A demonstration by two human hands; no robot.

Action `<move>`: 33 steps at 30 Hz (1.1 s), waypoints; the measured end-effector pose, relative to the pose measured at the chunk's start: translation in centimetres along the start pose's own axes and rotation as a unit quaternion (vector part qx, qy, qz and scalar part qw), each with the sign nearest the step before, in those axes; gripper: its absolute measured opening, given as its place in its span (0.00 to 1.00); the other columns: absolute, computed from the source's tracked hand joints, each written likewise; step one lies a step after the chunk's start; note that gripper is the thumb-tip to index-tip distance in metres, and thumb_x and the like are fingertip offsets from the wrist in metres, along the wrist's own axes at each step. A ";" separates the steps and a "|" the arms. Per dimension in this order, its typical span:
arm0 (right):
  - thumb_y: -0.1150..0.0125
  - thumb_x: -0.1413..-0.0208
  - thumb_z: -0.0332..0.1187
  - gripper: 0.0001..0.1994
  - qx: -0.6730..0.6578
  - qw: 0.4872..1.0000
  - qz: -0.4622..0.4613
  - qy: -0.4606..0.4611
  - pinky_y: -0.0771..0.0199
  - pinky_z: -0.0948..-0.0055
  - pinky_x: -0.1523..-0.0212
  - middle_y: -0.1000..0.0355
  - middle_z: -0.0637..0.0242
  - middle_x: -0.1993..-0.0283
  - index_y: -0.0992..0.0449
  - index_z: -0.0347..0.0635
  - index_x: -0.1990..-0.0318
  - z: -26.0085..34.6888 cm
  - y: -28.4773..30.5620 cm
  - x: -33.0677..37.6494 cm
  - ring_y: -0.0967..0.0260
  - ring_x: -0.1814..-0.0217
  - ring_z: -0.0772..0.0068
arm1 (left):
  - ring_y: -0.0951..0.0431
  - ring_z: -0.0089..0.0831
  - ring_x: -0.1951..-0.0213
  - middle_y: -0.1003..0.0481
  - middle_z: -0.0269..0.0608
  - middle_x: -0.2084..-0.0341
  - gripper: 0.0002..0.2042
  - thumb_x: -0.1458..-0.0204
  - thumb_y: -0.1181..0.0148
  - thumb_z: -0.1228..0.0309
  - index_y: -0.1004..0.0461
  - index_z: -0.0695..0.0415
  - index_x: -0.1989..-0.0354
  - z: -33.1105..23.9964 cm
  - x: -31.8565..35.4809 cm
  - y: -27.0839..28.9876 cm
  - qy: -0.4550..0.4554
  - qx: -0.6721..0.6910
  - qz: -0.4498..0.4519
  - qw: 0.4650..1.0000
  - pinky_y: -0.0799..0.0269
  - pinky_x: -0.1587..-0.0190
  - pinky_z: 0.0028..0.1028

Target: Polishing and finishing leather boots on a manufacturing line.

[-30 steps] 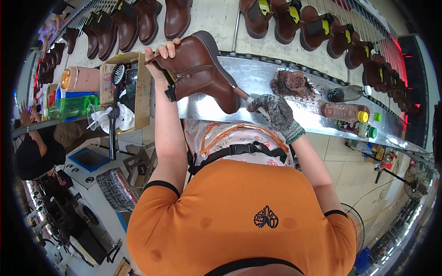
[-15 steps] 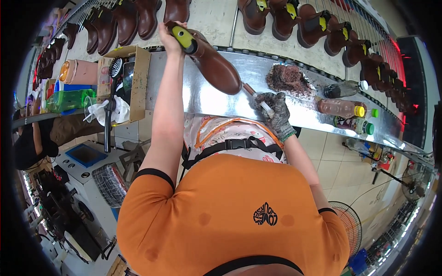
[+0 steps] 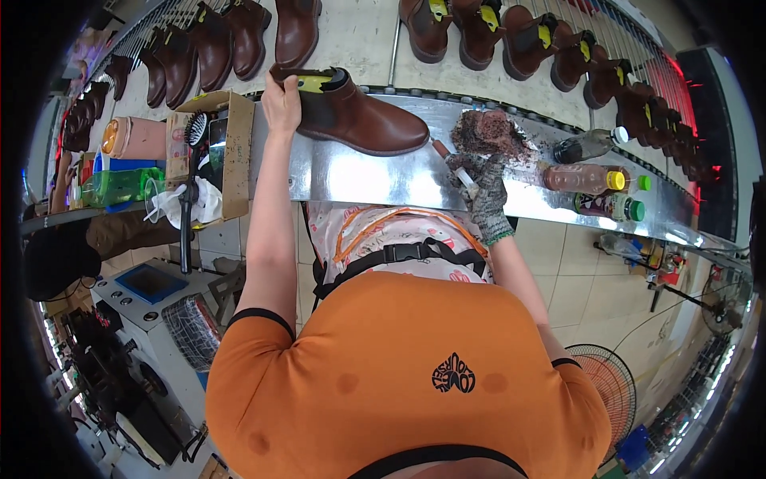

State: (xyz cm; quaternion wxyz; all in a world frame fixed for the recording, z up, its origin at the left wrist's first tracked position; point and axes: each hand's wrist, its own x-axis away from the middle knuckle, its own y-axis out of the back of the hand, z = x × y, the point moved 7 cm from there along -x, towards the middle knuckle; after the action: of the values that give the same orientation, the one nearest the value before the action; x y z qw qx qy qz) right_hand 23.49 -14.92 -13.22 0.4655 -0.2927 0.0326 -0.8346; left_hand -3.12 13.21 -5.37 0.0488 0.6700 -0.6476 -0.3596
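My bare left hand [image 3: 281,105] grips a brown leather ankle boot [image 3: 371,126] at the top of its shaft, thumb near the yellow-green lining. The boot is held over the metal work surface [image 3: 351,177], sole down, toe pointing right. My right hand [image 3: 488,195], in a grey knitted glove, is closed on a slim stick tool [image 3: 464,177], white along its length with a brown end. Its brown end points up toward the boot's toe, slightly apart from it. Just beyond the glove lies a dark reddish-brown crumbly clump [image 3: 488,132]; its kind I cannot make out.
Brown boots stand in rows on the pale conveyor [image 3: 359,48] beyond the metal surface. Several capped bottles, one brown-filled bottle [image 3: 578,178] among them, lie at the right. On the left, a cardboard box [image 3: 238,156] sits beside a black hairbrush [image 3: 188,207].
The boot has turned from a steep slant to nearly level, its side now facing me. My left hand has lowered and moved left. The stick's end has come away from the toe slightly.
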 end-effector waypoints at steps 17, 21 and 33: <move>0.51 0.45 0.40 0.15 0.201 0.957 0.064 0.197 0.34 0.83 0.75 0.26 0.65 0.69 0.24 0.39 0.62 3.2 -1.6 -1.4 0.33 0.74 0.81 | 0.24 0.38 0.73 0.27 0.45 0.77 0.34 0.71 0.25 0.56 0.37 0.57 0.57 -7.3 10.8 4.8 0.165 -0.092 0.043 0.981 0.30 0.68 0.35; 0.39 0.55 0.40 0.17 0.309 0.917 0.098 0.234 0.31 0.79 0.66 0.26 0.66 0.69 0.25 0.35 0.63 4.2 -1.8 -1.4 0.31 0.68 0.78 | 0.24 0.28 0.68 0.24 0.44 0.72 0.36 0.64 0.28 0.67 0.41 0.56 0.44 -6.7 14.3 2.8 0.258 0.095 0.168 0.947 0.27 0.69 0.28; 0.63 0.42 0.38 0.18 0.388 0.870 0.163 0.257 0.30 0.67 0.61 0.25 0.62 0.66 0.23 0.45 0.64 5.4 -1.3 3.6 0.27 0.65 0.61 | 0.26 0.33 0.59 0.31 0.51 0.58 0.46 0.63 0.33 0.80 0.60 0.66 0.37 -9.5 19.8 -2.3 0.431 0.303 0.276 0.804 0.28 0.55 0.28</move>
State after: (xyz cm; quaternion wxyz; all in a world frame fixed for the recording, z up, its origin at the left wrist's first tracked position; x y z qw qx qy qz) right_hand 23.95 -15.85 -6.68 0.6460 0.1463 -0.1284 -0.7381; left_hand 2.06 -8.09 -7.84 0.2142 0.5296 -0.7936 0.2094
